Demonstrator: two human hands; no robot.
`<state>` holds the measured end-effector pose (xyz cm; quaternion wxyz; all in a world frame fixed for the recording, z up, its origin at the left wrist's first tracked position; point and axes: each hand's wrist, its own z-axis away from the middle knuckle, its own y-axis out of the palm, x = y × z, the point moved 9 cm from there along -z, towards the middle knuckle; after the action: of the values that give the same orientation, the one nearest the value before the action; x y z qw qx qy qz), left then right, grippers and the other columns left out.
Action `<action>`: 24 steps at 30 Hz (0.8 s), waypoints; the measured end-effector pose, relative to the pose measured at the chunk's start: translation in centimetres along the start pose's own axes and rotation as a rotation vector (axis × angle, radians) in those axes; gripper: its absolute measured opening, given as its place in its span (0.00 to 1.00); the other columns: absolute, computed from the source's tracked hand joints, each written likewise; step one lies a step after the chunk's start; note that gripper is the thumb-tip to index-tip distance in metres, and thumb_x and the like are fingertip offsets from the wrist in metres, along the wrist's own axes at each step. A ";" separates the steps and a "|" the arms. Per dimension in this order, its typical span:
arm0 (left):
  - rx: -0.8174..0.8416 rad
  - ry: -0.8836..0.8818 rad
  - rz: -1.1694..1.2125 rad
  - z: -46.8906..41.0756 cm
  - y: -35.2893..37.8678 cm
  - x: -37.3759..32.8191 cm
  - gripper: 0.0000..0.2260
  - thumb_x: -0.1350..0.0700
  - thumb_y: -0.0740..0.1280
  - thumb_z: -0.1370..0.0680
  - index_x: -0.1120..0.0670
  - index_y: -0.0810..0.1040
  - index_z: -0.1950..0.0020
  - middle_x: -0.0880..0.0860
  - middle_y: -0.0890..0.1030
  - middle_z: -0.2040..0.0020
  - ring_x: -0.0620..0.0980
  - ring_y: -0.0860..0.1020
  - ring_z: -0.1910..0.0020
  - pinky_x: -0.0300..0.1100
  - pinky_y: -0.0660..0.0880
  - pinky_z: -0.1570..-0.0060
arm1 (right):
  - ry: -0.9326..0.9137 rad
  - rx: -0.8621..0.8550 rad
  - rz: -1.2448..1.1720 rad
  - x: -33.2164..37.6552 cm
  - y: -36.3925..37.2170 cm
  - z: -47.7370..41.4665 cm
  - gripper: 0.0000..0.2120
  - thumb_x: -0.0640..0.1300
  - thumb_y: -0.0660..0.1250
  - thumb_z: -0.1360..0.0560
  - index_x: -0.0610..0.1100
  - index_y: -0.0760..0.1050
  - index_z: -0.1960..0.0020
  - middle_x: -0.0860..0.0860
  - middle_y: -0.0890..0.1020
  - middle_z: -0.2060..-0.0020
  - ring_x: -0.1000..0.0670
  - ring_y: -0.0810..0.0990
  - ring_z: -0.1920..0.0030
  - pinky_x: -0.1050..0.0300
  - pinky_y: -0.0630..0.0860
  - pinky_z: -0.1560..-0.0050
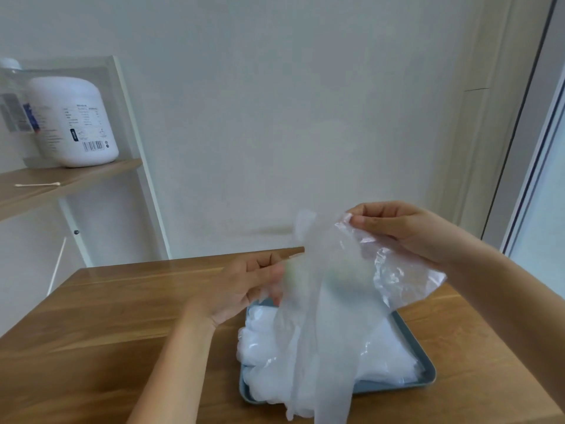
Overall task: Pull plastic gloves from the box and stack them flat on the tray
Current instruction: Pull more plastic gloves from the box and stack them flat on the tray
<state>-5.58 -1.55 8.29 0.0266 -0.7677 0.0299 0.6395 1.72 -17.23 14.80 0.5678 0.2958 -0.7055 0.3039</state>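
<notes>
**One glove held up over the tray**

My right hand (397,231) is raised on the right, above the far end of the tray. Its thumb and curled fingers pinch the crumpled top edge of a clear plastic glove (330,301). The glove hangs down from that pinch in a long, thin sheet. Its loose lower end trails in front of the tray's near edge, toward me. Part of the film bunches up and catches the light just below my right palm.

My left hand (244,286) is lower and to the left, beside the hanging glove's left edge, with the palm turned up and the fingers bent toward the film. The fingertips are blurred, so I cannot tell whether they grip the glove or only brush it.

Below both hands, the blue tray (428,373) sits on the wooden table (122,316), right of centre. A stack of gloves (388,350) lies on it as a pale, rumpled layer, covering nearly the whole tray and spilling a little over its left rim. A greenish smear shows through the held glove; I cannot make out what it is.

At far left, a wooden shelf (101,172) carries a white jar (73,120) and a cotton swab (36,185) lying nearer its front edge. A plain wall (290,102) rises behind the table.
</notes>
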 end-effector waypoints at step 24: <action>-0.489 0.045 -0.901 -1.2 -1.7 2.5 0.04 0.55 0.69 0.24 0.46 0.77 0.53 0.44 0.79 0.56 0.40 0.77 0.58 0.33 0.73 0.55 | 0.235 -0.257 0.947 -15.2 -4.2 0.2 0.05 0.45 0.66 0.23 0.45 0.79 0.53 0.56 0.78 0.64 0.57 0.77 0.64 0.67 0.69 0.67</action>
<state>-3.84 0.06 6.00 0.1187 -0.7016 -0.4540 0.5362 7.51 -18.99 0.29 0.4751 -0.1651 -0.7253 0.4700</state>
